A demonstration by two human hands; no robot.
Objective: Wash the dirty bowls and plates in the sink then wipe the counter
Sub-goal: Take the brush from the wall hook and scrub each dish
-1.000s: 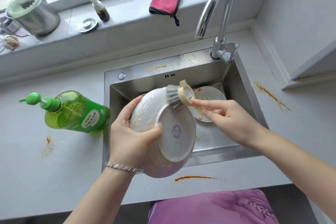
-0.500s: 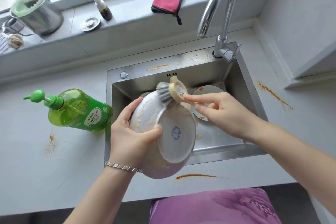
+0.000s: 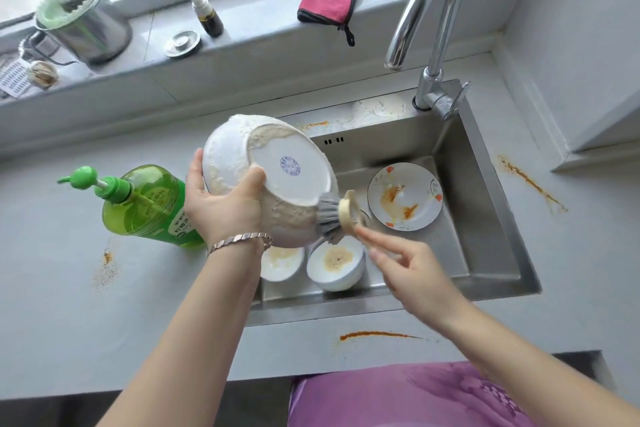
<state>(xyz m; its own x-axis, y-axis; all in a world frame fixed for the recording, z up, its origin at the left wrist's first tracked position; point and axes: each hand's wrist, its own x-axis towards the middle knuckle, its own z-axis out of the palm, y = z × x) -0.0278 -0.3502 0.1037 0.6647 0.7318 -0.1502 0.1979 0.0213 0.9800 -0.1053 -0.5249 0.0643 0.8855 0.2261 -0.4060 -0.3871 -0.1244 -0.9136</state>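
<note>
Nearest us, an orange streak (image 3: 377, 335) marks the counter (image 3: 104, 340). Our right hand (image 3: 412, 274) pinches the brush (image 3: 334, 218) by its handle, bristles against the bowl (image 3: 277, 163). Our left hand (image 3: 225, 208) grips that sudsy bowl, thumb on its base, above the sink's (image 3: 485, 253) left side. Beneath sit two small bowls (image 3: 336, 263); farther in, a stained plate (image 3: 405, 196). On the sill (image 3: 270, 28) lies a red cloth (image 3: 329, 0).

Single head-worn view, close, steeply down onto the sink (image 3: 481, 204) and counter (image 3: 69, 305)
</note>
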